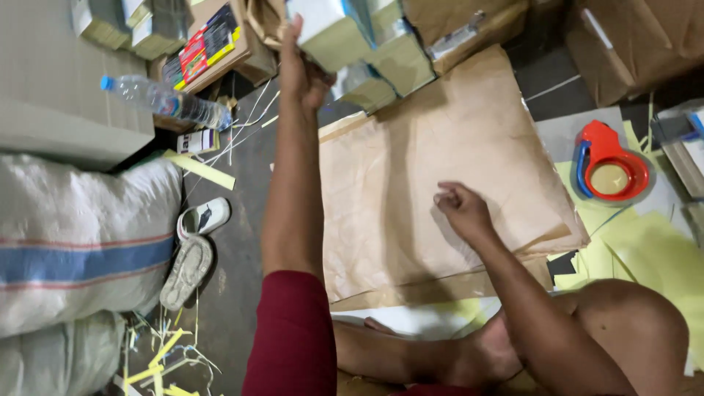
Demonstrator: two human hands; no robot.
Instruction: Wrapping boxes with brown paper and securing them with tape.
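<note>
While left hand [302, 70] grips book stack [334, 33], brown paper [440, 147] lies bare.

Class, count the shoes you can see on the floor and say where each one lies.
2. One white shoe lies upright beside the striped sack; the other shoe lies just below it, sole up. Both are left of the left hand's arm. More may be hidden.

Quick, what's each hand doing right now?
Left hand: closed around a wrapped block, lifted.
Right hand: loose fist, empty, on the brown paper.
</note>
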